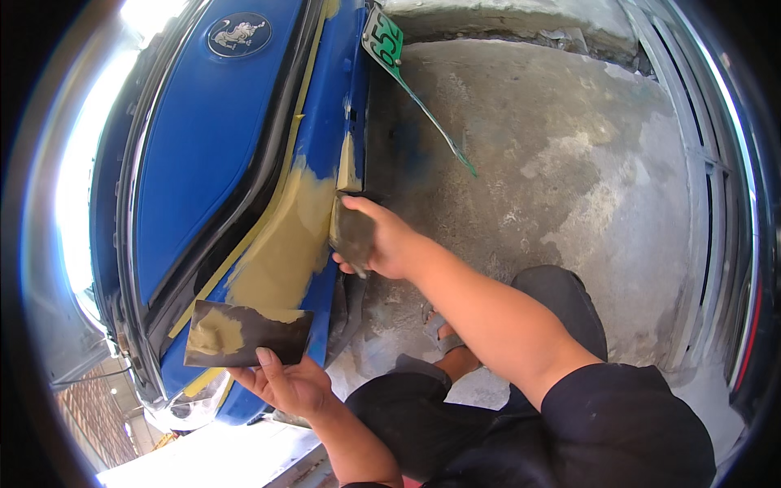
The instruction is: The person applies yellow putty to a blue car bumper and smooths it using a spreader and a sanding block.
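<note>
My left hand (285,384) is closed on a dark rectangular plate (272,342), thumb on top; a lump of tan filler putty (216,335) sits on it. My right hand (392,240) grips a dark flat putty spreader (355,232), held up to the corner edge of a blue vehicle's bumper. Tan putty (277,232) covers a broad patch of the blue panel just left of that hand, and a smaller strip of putty (348,167) lies above it. Part of the spreader's working edge is hidden against the panel.
Yellow masking tape (236,272) lines the black trim beside the blue front panel (203,154). A green-and-white number plate (382,39) juts from the vehicle's far end. Concrete floor (521,163) spreads right toward a grey metal frame (700,203). My knee and sandalled foot are close below.
</note>
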Tool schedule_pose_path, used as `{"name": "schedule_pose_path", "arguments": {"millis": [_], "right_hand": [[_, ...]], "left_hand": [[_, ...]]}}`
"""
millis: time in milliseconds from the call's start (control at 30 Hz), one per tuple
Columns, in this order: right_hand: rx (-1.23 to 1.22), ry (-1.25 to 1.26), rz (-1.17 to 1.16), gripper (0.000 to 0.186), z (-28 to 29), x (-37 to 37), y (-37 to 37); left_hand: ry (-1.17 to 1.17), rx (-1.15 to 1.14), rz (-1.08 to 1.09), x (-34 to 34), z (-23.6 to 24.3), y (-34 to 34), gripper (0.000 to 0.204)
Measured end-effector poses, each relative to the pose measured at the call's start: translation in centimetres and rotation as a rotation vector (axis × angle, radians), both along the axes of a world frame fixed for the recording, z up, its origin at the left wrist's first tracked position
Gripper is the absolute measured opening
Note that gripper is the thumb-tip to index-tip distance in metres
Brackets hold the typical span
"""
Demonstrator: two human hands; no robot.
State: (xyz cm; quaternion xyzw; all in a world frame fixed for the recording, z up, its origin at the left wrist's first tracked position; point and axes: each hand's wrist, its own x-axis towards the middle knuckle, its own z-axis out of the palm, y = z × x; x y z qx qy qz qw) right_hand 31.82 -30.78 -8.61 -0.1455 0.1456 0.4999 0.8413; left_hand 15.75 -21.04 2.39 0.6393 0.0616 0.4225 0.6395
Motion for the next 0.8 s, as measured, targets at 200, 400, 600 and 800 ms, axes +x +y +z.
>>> {"name": "schedule_pose_path", "arguments": {"millis": [200,400,600,800], "right_hand": [[0.150,0.110,-0.020,0.042,-2.9,0.8,-0.2],[0.012,0.064,-0.036,0.039,-0.7,1.7,0.6],[0.039,0.088,-0.043,0.038,-1.3,1.2,0.3],[-0.037,0.010,-0.041,0.041,0.8,1.6,0.7]], "left_hand": [[0.013,-0.002,-0.017,0.6,0.0,-0.4,0.054],[0.003,-0.004,-0.024,0.3,-0.1,0.2,0.055],[-0.006,-0.004,-0.032,0.0,0.0,0.6,0.054],[-0.006,0.003,-0.034,0.3,-0.1,0.4,0.053]]}}
